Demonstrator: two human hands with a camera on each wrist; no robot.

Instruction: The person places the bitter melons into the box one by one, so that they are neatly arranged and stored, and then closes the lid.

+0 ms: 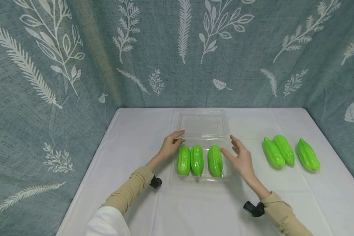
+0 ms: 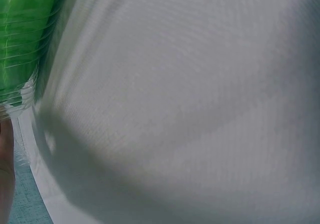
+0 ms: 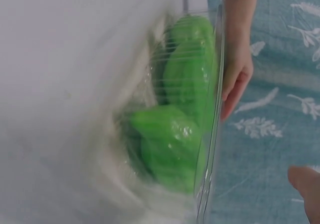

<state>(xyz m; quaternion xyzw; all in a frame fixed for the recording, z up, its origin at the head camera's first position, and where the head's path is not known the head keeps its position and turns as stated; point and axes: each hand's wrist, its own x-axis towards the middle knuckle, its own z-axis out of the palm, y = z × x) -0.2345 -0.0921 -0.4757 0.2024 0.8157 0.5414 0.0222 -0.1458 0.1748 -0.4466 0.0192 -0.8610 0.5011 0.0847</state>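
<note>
Currently hands (image 1: 169,145) loose, grasping nothing, near clear container (image 1: 206,161) edges; gap between middle and right green vegetables (image 1: 215,160).

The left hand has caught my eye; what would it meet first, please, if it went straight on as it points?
The left hand would probably meet the open clear container near its middle fold, though depth is unclear.

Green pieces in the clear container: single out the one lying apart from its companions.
The rightmost piece: a wide gap separates it from the left piece and middle piece, which lie close together.
</note>
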